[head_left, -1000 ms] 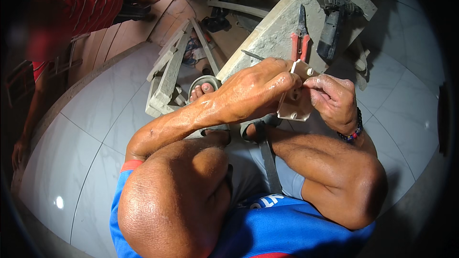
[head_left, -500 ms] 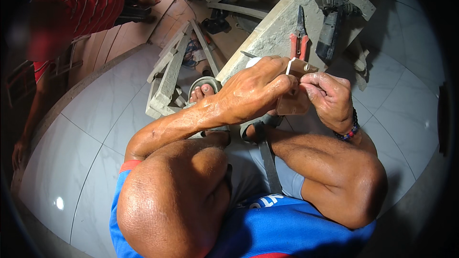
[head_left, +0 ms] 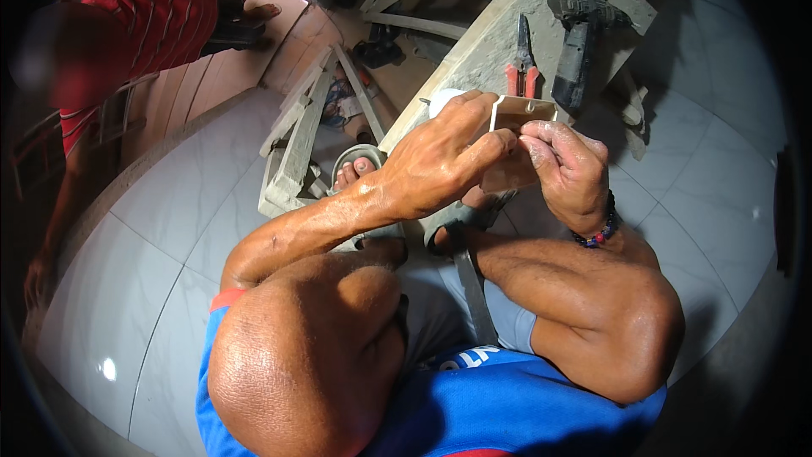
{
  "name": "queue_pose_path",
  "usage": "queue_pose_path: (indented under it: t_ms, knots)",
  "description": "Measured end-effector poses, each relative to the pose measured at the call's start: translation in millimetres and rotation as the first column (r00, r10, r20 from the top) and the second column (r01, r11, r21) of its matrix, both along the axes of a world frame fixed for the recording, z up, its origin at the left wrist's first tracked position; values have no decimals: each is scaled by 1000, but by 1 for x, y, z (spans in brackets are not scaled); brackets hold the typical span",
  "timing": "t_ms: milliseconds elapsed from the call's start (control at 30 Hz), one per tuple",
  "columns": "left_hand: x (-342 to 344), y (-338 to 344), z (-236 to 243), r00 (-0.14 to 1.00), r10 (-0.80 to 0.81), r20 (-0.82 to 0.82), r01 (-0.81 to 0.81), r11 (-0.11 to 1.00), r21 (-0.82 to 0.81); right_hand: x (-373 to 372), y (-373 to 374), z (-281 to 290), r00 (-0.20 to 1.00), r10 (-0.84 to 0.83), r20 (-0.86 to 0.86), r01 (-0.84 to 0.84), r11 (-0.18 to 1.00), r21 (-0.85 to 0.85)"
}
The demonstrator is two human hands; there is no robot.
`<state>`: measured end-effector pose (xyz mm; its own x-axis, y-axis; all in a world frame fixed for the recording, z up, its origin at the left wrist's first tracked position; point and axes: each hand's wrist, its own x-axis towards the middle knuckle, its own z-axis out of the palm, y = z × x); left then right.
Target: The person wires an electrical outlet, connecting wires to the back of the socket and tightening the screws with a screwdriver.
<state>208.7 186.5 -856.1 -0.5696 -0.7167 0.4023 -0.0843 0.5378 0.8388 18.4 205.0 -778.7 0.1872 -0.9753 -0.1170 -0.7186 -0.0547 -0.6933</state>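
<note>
hands (head_left: 507, 161) gripping beige box (head_left: 520, 114), pliers (head_left: 523, 68) beyond

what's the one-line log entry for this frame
left hand: grips small tan box | right hand: pinches small tan box | bench: red-handled pliers, power drill

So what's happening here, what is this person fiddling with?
A seated person holds a small beige rectangular box-like part up in front of them, left hand and right hand both gripping it, fingers pinched close together at its edge. Beyond the hands, a dusty grey workbench carries red-handled pliers and a dark power drill. Another person in a red striped shirt stands at the upper left.
</note>
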Motion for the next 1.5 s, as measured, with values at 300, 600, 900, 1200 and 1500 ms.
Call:
queue_pose_path:
  t_ms: [300,600,900,1200,1500]
  knots:
    - [-4,-1,-8,995,96,26,-95,994,-60,5,-4,-8,997,11,-80,-17,997,-74]
    - [5,1,-9,975,185,125,-167,976,-138,15,-11,-25,1000,22,-9,-22,997,-68]
    - [-9,0,-9,983,154,98,-137,978,-159,3,-16,-12,995,36,-91,-30,998,59]
    - [-13,-2,-13,986,153,63,-143,979,-142,-3,-15,-19,997,36,-70,-34,999,25]
    - [-12,-3,-16,989,147,15,-146,987,-61,-5,-23,-1,982,150,-110,-146,988,50]
